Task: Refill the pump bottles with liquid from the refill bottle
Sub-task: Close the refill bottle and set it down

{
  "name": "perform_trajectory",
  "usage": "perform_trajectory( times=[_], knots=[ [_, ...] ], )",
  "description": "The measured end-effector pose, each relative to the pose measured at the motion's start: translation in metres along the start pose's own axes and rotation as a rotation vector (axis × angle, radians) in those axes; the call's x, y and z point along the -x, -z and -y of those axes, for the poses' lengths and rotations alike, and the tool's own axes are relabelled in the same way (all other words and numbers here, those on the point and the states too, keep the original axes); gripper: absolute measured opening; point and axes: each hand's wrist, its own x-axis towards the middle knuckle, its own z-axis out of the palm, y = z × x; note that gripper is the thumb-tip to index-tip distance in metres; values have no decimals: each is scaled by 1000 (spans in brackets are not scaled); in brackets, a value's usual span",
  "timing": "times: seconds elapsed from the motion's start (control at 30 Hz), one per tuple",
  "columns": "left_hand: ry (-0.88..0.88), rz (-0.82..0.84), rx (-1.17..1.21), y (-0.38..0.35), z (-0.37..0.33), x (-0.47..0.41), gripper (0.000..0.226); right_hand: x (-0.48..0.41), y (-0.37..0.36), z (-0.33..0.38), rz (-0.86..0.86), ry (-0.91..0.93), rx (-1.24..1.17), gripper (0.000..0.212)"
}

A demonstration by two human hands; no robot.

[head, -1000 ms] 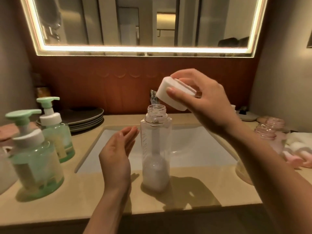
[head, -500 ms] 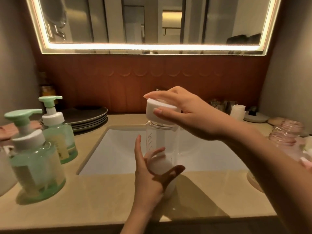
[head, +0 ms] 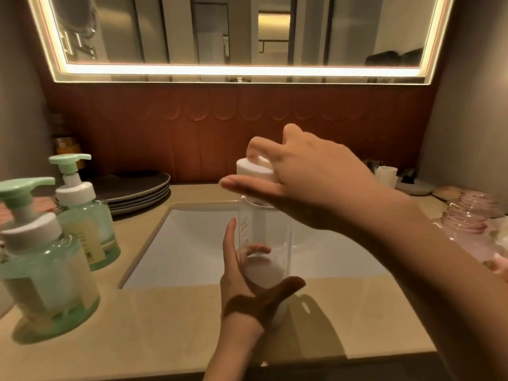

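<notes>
A clear refill bottle stands upright on the counter's front edge before the sink, with a little whitish liquid at its bottom. My left hand wraps around its lower part. My right hand grips the white cap, which sits on the bottle's neck. Two green pump bottles stand at the left: a near one and a farther one, both with pumps on.
The white sink lies behind the bottle in a beige counter. Dark stacked plates sit at the back left. Pink open bottles stand at the right edge, small items behind them.
My right hand brought the white cap down from above onto the bottle's neck. My left hand, open beside the bottle before, closed around its lower part.
</notes>
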Motion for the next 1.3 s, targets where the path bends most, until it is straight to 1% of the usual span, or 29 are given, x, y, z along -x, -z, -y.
perform_trajectory(
  times=[0.07, 0.13, 0.17, 0.2, 0.27, 0.43, 0.53, 0.6, 0.67, 0.77, 0.87, 0.9, 1.0, 1.07, 1.13, 1.17, 1.2, 1.23, 1.3],
  knots=[
    [-26, 11, -20, 2, 1, -1, 120, 0, 9, -4, 129, 6, -136, 83],
    [-27, 17, -14, 2, 0, -1, 121, -1, 17, -13, 272, 33, -342, 77],
    [-24, 22, -5, 2, -1, 0, 120, -2, 18, -16, 320, 58, -402, 71],
    [-24, 29, 8, 1, -2, 1, 118, -2, 19, -20, 347, 85, -428, 65],
    [-30, 41, 26, 1, -3, 2, 117, -5, 20, -23, 346, 125, -455, 55],
    [-41, 48, 25, 3, -2, 4, 116, -11, 21, -28, 375, 145, -597, 51],
    [-59, 50, 9, 3, -1, 4, 115, -11, 19, -27, 294, 151, -568, 53],
    [-69, 48, -1, 4, 0, 3, 116, -10, 19, -25, 242, 186, -524, 51],
    [-77, 48, -9, 4, 2, 3, 116, -10, 20, -24, 232, 212, -504, 48],
    [-82, 47, 3, 4, 2, 3, 117, -11, 18, -26, 229, 172, -528, 48],
    [-69, 49, 10, 5, 2, 4, 107, -11, 9, -24, 150, 116, -487, 51],
    [-72, 46, 7, 5, 3, 3, 106, -11, 5, -22, 128, 95, -443, 55],
    [-55, 35, 11, 4, 4, 1, 113, -9, -5, -12, 41, 35, -231, 72],
    [-29, 28, 27, 3, 5, 0, 108, -7, -8, -6, -107, 4, -46, 76],
    [-47, 28, 18, 3, 4, 0, 111, -4, -8, -6, -237, -9, 62, 84],
    [-55, 33, 11, 4, 5, 0, 111, -3, -7, -8, -280, -16, 63, 87],
    [-55, 36, 11, 5, 5, 1, 107, -3, -7, -12, -321, -31, 28, 87],
    [-53, 39, 15, 5, 4, 1, 101, -3, -7, -17, -365, -50, -29, 83],
    [-46, 45, 8, 4, 0, 3, 100, -4, -6, -28, -429, -80, -170, 75]
  ],
)
